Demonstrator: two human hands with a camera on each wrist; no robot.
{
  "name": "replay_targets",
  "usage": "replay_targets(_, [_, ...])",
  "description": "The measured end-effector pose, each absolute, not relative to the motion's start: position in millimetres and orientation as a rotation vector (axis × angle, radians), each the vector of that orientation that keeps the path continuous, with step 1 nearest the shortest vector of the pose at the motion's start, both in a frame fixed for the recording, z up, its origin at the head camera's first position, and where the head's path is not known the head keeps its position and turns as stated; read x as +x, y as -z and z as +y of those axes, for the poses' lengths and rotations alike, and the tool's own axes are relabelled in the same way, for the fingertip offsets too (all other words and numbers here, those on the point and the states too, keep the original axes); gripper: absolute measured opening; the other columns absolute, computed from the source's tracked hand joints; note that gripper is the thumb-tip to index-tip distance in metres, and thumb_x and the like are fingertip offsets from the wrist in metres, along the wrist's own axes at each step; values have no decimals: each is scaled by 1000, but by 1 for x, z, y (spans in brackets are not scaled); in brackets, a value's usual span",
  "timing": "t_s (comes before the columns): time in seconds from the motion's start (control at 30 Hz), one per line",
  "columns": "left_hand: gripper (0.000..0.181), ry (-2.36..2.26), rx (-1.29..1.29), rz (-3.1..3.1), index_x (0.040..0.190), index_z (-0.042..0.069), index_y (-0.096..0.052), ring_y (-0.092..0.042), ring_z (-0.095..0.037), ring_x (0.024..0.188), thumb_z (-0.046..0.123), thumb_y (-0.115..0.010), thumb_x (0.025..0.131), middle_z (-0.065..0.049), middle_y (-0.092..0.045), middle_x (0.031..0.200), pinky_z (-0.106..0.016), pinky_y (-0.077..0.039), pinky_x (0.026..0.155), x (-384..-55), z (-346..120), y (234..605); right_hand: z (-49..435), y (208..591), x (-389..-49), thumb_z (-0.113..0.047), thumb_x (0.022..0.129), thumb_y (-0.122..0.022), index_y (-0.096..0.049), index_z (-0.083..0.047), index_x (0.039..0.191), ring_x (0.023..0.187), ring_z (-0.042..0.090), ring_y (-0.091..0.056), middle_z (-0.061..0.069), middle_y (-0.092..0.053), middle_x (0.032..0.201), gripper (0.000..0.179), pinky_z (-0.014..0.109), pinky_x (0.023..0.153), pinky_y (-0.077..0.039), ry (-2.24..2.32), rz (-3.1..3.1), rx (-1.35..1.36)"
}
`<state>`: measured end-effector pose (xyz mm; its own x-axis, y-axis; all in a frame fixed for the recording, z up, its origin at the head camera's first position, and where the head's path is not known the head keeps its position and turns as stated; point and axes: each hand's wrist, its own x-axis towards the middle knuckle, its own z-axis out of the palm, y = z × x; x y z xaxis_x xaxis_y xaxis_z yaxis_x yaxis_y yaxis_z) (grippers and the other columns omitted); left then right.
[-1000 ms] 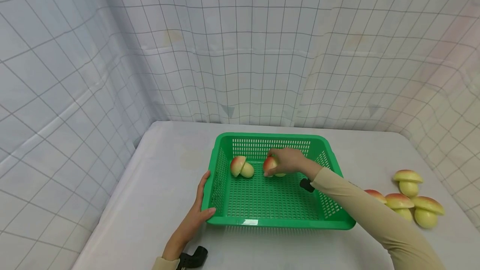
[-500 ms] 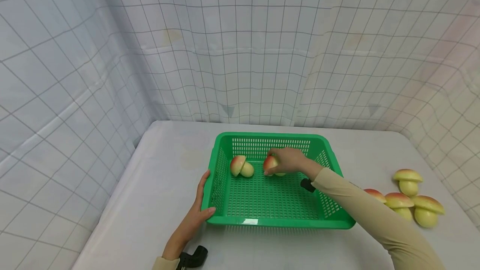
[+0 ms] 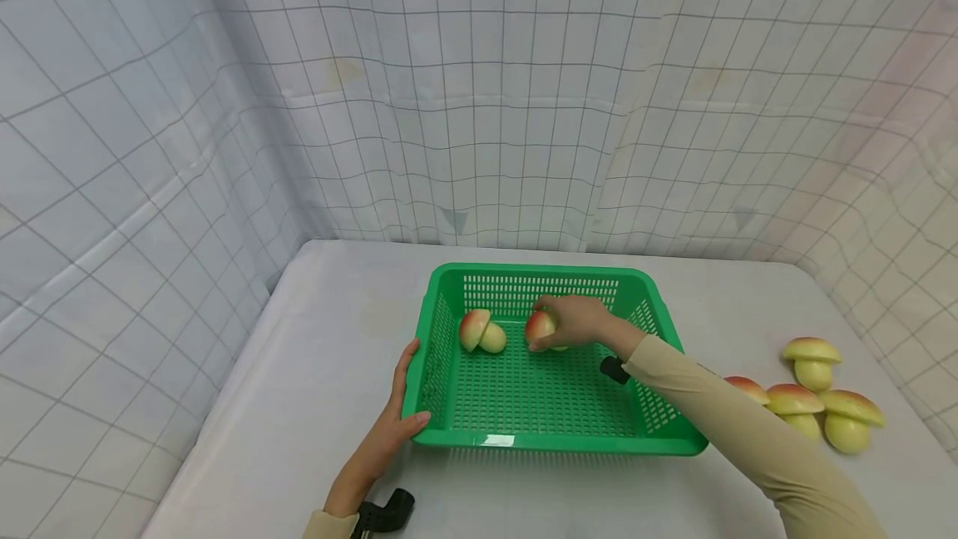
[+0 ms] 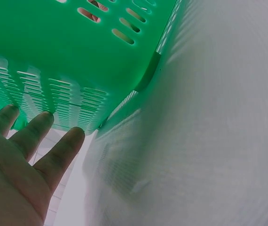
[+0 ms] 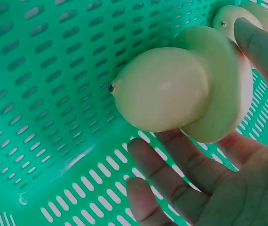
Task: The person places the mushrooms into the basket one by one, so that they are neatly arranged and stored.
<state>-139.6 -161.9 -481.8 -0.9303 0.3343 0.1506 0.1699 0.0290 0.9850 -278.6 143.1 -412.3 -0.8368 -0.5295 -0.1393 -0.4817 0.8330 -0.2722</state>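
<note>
Mushroom (image 3: pixel 537 326) is gripped by right hand (image 3: pixel 576 322), second mushroom (image 3: pixel 491 338) leftward in basket (image 3: pixel 569 443), four others (image 3: pixel 795 399) remaining rightward outside; left hand (image 3: pixel 391 431), fingers straight, touches basket.

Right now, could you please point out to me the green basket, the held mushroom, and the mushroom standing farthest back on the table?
Green basket (image 3: pixel 569 443), head view: on its near rim.
Held mushroom (image 5: pixel 181 87), right wrist view: on its pale stem.
Farthest-back mushroom (image 3: pixel 812 369), head view: on its upper stem.
</note>
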Motion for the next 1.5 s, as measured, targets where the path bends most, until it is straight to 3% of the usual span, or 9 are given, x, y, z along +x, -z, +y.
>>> replay_targets(0.3, [83, -2047, 551, 2165, 152, 33, 3, 5, -33, 138, 19, -48, 89, -7, 12, 155, -66, -6, 98, -140, -163, 484, 150, 405, -278, -54, 77, -70, -56, -13, 130, 97, 25, -59, 7, -63, 114, 68, 40, 71, -47, 373, 2773, -767])
replay_targets(0.7, [83, -2041, 571, 2176, 152, 34, 2, 6, -33, 138, 20, -49, 89, -6, 12, 156, -67, -6, 97, -139, -162, 484, 177, 377, -269, -58, 79, -66, -51, -11, 135, 96, 25, -61, 11, -63, 114, 75, 42, 71, -48, 399, 2844, -732])
replay_targets(1.07, [82, -2040, 555, 2168, 152, 34, 2, 4, -34, 138, 20, -49, 89, -7, 12, 156, -67, -8, 97, -138, -160, 482, 241, 341, -239, -56, 87, -59, -50, -10, 134, 100, 31, -59, 13, -64, 113, 67, 51, 76, -45, 645, 3046, -603])
replay_targets(1.5, [82, -2052, 549, 2161, 152, 33, 3, 5, -33, 137, 19, -48, 89, -7, 12, 155, -66, -5, 98, -139, -161, 482, 330, 348, -205, -44, 89, -63, -51, -3, 131, 101, 36, -55, 19, -62, 112, 60, 53, 72, -41, 805, 3279, -323])
